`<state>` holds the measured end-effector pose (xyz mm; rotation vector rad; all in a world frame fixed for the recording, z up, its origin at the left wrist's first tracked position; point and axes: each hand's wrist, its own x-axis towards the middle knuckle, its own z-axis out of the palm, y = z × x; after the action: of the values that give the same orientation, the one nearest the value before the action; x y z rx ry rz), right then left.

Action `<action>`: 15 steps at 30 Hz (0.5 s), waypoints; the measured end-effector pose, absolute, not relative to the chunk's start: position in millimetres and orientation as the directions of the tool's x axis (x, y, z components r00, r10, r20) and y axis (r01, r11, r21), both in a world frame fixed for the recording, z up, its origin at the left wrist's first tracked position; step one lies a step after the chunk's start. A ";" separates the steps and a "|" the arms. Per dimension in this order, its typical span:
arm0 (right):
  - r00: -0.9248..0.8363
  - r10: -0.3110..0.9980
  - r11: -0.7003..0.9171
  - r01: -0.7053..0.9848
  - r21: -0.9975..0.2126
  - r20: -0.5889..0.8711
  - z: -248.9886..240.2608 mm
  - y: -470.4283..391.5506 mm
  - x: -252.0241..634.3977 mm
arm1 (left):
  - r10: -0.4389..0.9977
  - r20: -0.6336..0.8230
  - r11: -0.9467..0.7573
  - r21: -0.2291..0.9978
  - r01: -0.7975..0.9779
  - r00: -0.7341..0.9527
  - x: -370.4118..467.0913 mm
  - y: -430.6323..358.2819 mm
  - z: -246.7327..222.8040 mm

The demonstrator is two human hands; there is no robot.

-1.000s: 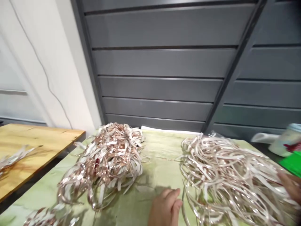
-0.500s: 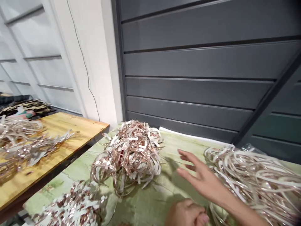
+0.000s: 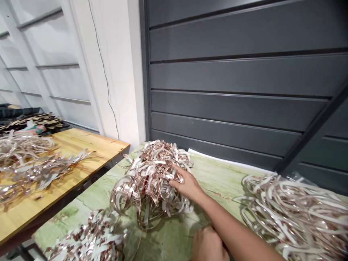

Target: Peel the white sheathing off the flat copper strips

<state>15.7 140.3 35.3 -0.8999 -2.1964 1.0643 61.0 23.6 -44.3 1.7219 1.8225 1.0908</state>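
Observation:
My right hand (image 3: 187,184) reaches into the right side of a heaped pile of shiny rose-gold and white foil strips (image 3: 152,177). Its thumb and fingers close around some strips, and the fingertips are partly buried among them. My left hand (image 3: 208,243) is low at the bottom edge, below my right forearm, with its fingers curled into a fist. Whatever it may hold is hidden. A smaller heap of short, curled foil pieces (image 3: 89,237) lies at the lower left.
Long looped strips (image 3: 296,214) cover the right of the green marbled table (image 3: 214,165). Beside it on the left, a wooden table (image 3: 89,136) carries more strips (image 3: 35,163) and dark bundles (image 3: 46,121). A grey slatted panel (image 3: 231,79) stands behind, next to a white pillar (image 3: 122,72).
My right hand has moved left from above the bare tabletop onto the pile, its spread fingers closing on strips. My left hand stays low and curled. The view has shifted slightly.

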 end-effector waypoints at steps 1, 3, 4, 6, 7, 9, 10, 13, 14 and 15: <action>-0.620 0.756 0.471 0.292 -0.833 0.210 32.4 141.3 20.5 | 0.969 0.196 -0.038 0.720 0.693 -0.151 62.0 23.5 -42.2; -0.568 0.785 0.443 0.237 -0.865 0.247 27.5 143.3 31.6 | 0.976 0.180 -0.023 0.649 0.761 -0.124 62.8 22.5 -35.9; -0.540 0.805 0.419 0.224 -0.880 0.246 25.8 144.6 37.9 | 0.976 0.191 -0.043 0.638 0.769 -0.104 62.4 21.8 -32.4; -0.496 0.836 0.377 0.211 -0.902 0.234 24.4 147.6 51.6 | 0.972 0.211 -0.060 0.641 0.765 -0.100 60.2 20.6 -26.9; -0.480 0.846 0.363 0.203 -0.909 0.230 24.5 149.5 59.1 | 0.970 0.217 -0.061 0.647 0.760 -0.106 58.9 20.3 -25.4; -0.446 0.867 0.328 0.179 -0.928 0.220 25.7 154.0 74.8 | 0.966 0.226 -0.059 0.663 0.746 -0.125 56.5 20.3 -25.3; -0.428 0.878 0.309 0.165 -0.937 0.214 26.2 156.5 82.8 | 0.963 0.227 -0.047 0.675 0.736 -0.147 55.6 20.6 -26.3; -0.373 0.909 0.246 0.127 -0.961 0.183 25.7 163.3 105.2 | 0.949 0.221 -0.001 0.716 0.698 -0.225 52.3 22.2 -30.4; -0.362 0.917 0.222 0.117 -0.968 0.167 24.7 164.7 111.7 | 0.942 0.228 0.007 0.721 0.692 -0.246 50.5 23.0 -31.4; -0.358 0.922 0.198 0.109 -0.974 0.148 23.2 165.4 117.5 | 0.932 0.244 0.009 0.722 0.692 -0.266 48.0 23.9 -32.1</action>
<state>117.5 165.4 23.2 -0.9877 -1.6555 1.2523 48.0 23.9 -32.1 1.6798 1.9877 1.1195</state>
